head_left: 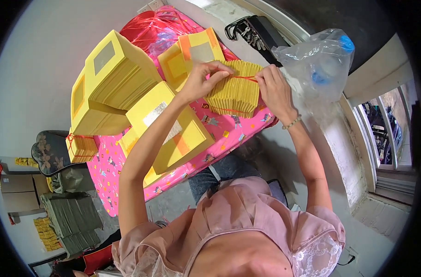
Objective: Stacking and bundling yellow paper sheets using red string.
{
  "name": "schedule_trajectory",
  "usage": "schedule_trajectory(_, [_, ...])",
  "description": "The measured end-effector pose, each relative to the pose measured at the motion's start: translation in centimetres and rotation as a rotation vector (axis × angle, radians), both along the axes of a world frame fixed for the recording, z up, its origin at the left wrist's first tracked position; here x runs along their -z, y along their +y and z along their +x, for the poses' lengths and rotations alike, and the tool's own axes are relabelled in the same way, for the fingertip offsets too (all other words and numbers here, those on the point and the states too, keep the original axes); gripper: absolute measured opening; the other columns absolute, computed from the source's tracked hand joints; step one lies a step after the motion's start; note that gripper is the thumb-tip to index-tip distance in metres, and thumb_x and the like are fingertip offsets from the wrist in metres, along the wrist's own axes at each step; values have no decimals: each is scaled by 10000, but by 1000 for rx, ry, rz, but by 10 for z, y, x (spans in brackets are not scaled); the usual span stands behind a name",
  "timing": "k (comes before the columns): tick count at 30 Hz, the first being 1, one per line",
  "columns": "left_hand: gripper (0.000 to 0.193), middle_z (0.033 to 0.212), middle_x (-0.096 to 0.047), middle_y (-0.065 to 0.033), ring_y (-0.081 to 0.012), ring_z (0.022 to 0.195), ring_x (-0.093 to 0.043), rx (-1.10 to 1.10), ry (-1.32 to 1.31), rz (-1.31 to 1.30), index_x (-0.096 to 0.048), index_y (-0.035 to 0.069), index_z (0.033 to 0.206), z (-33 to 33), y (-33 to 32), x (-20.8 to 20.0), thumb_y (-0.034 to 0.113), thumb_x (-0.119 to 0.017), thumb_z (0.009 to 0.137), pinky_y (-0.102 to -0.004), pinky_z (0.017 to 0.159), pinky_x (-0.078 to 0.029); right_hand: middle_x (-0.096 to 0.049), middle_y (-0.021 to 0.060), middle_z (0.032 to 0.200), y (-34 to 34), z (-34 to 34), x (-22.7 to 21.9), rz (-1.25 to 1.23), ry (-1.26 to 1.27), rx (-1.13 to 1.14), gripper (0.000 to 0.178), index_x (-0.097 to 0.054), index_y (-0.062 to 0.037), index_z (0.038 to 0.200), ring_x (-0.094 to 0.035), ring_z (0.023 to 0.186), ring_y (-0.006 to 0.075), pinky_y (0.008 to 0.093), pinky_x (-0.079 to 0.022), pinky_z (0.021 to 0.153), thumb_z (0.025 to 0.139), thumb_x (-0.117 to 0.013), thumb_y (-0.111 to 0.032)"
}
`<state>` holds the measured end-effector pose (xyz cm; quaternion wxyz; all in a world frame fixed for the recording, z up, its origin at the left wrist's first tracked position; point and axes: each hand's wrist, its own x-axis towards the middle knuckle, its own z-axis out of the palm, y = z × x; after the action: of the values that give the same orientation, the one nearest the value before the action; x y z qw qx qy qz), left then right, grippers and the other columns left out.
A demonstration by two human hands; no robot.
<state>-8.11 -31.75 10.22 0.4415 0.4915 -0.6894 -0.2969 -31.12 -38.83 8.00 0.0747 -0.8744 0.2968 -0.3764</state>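
Note:
A bundle of folded yellow paper (232, 96) sits at the far right of the pink table. Red string (245, 78) runs across its upper part, and another red band circles its lower part. My left hand (205, 82), slightly blurred, pinches the string with thumb and forefinger at the bundle's left side. On the right side, the fingertips of my right hand (274, 91) are closed on the same string. Just left of the bundle stands a stack of yellow paper (176, 64) with orange and silver squares.
Tall yellow paper stacks (122, 74) and a lower yellow stack (187, 134) cover much of the pink patterned tablecloth (106, 173). Loose red string (146, 27) lies at the back. A clear plastic bag (323, 69) and a black case (261, 34) rest on the right ledge.

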Motion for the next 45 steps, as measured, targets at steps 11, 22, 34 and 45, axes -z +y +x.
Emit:
schedule_trajectory(11, [165,906,-664,-69,-113,876,-625,191,361,157,-594,-29,996,-4,-16,10,121,-531,970,-255,806,-491,-514,97,863,0,5,0,35,-65,-13,109,-528,-45,869,-553,843,301,409,-458,700,839,-617,-100])
schedule_trajectory(22, [132,815,-667,-59,-84,776,-621,76,343,262,-593,-40,961,-8,-21,-2,85,-604,917,-229,744,-491,-522,76,848,-3,9,-20,-165,15,-26,106,-526,-55,840,-545,820,270,387,-456,681,828,-612,-117])
schedule_trajectory(34, [111,713,-668,-43,-88,664,-616,23,-38,234,-678,-12,798,-17,-35,-8,84,-674,852,-230,619,-493,-537,63,864,-13,20,-38,-246,61,-183,112,-533,-61,865,-543,876,241,371,-450,727,829,-599,-144])
schedule_trajectory(45, [78,781,-684,-48,-98,713,-628,55,205,342,-684,-27,850,-10,-31,-5,35,-700,806,-239,672,-511,-539,102,850,17,8,-30,-119,103,-273,125,-549,-66,878,-573,803,272,405,-446,690,884,-567,-189])
